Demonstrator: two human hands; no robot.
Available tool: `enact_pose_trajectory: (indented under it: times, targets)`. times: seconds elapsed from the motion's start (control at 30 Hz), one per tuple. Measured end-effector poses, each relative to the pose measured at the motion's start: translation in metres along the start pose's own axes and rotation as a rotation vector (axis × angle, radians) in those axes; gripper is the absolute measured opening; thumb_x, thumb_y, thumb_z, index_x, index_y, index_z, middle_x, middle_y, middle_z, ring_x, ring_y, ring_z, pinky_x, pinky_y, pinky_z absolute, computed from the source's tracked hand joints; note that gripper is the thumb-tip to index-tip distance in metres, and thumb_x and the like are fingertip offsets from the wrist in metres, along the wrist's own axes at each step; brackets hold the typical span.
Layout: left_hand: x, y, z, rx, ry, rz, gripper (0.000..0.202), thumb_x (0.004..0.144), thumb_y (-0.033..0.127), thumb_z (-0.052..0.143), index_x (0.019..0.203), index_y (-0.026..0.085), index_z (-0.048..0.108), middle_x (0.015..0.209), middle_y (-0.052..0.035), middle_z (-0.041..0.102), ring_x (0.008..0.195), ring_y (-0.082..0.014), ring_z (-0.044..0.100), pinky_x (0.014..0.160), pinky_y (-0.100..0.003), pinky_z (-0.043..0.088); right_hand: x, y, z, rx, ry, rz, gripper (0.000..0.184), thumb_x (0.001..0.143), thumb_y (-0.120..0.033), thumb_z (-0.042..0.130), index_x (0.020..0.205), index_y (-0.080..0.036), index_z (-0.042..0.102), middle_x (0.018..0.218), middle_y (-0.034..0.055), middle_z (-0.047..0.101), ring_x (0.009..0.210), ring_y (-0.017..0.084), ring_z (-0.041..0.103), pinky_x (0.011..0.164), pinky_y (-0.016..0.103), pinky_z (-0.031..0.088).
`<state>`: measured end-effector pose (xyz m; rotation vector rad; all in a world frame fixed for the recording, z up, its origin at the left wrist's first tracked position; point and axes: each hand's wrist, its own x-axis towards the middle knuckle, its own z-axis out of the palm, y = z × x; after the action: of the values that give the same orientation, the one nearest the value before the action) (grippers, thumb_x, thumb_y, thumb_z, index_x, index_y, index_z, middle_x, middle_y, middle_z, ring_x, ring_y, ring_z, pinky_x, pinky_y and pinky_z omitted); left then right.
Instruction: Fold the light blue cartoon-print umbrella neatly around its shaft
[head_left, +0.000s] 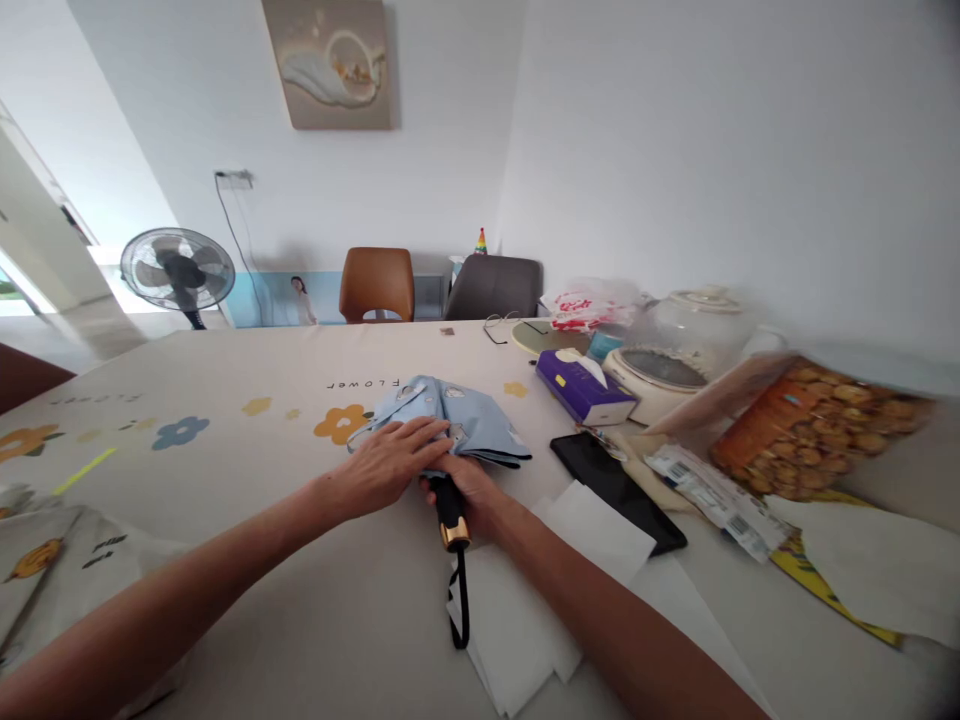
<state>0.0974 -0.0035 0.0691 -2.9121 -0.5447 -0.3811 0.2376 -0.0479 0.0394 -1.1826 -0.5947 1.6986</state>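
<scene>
A light blue folding umbrella (480, 415) with small printed figures lies over the table in front of me, its canopy loosely gathered and its dark edge showing at the right. The umbrella's black handle (450, 505) points toward me, with a gold-coloured band and a black wrist strap hanging from its end. My right hand (472, 490) is wrapped round the umbrella where canopy meets handle. From the left, my left hand (394, 455) curves over the gathered fabric, fingers close together and pressing on it. The fingertips of both hands nearly meet.
White paper sheets (517, 620) lie under my right forearm. To the right are a black phone (619, 490), a purple tissue box (585, 385), a glass jar (697, 325) and a snack bag (817, 425). Eyeglasses (495, 325) rest farther back. A printed cloth bag (52, 570) lies at left.
</scene>
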Motion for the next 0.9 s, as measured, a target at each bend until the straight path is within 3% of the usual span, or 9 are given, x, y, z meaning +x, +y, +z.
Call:
enact_pose_trajectory:
  times: [0.13, 0.27, 0.53, 0.7, 0.9]
  targets:
    - [0.001, -0.006, -0.006, -0.031, -0.020, -0.033, 0.048, 0.076, 0.007, 0.043, 0.121, 0.024, 0.042, 0.120, -0.0061, 0.051, 0.113, -0.0215, 0.041, 0.084, -0.034, 0.040, -0.002, -0.001, -0.002, -0.038, -0.059, 0.035, 0.008, 0.066, -0.015, 0.061, 0.067, -0.013, 0.054, 0.050, 0.0006, 0.054, 0.038, 0.008, 0.047, 0.036, 0.018, 0.039]
    - [0.004, -0.006, -0.006, -0.080, 0.032, -0.055, 0.030, 0.073, 0.008, 0.047, 0.100, 0.020, 0.051, 0.104, -0.0057, 0.055, 0.103, -0.0211, 0.046, 0.079, -0.032, 0.042, -0.007, -0.004, -0.004, -0.016, -0.109, 0.055, 0.012, 0.071, -0.022, 0.061, 0.071, -0.013, 0.054, 0.052, -0.0004, 0.052, 0.040, 0.007, 0.046, 0.034, 0.016, 0.036]
    - [-0.001, -0.004, 0.019, -0.091, 0.200, -0.165, 0.020, 0.068, 0.005, 0.049, 0.082, 0.019, 0.045, 0.100, -0.0034, 0.057, 0.097, -0.0199, 0.050, 0.075, -0.032, 0.044, -0.001, -0.002, -0.007, 0.139, -0.204, -0.065, 0.034, 0.075, -0.049, 0.056, 0.083, -0.015, 0.055, 0.058, -0.0020, 0.048, 0.044, 0.006, 0.043, 0.032, 0.014, 0.034]
    - [-0.003, 0.001, 0.032, -0.065, 0.307, -0.166, 0.017, 0.072, 0.006, 0.048, 0.083, 0.019, 0.044, 0.107, -0.0056, 0.055, 0.101, -0.0194, 0.049, 0.068, -0.028, 0.045, 0.003, -0.002, -0.009, 0.193, -0.246, -0.070, 0.029, 0.074, -0.042, 0.059, 0.084, -0.015, 0.055, 0.061, -0.0023, 0.048, 0.045, 0.005, 0.041, 0.033, 0.013, 0.032]
    - [-0.008, 0.004, 0.033, 0.053, 0.226, -0.119, 0.008, 0.082, 0.011, 0.040, 0.083, 0.017, 0.046, 0.088, -0.0058, 0.055, 0.080, -0.0180, 0.051, 0.055, -0.025, 0.041, 0.003, -0.002, -0.015, 0.084, -0.137, -0.022, 0.018, 0.073, -0.031, 0.059, 0.075, -0.014, 0.053, 0.049, -0.0036, 0.044, 0.039, 0.005, 0.039, 0.032, 0.015, 0.031]
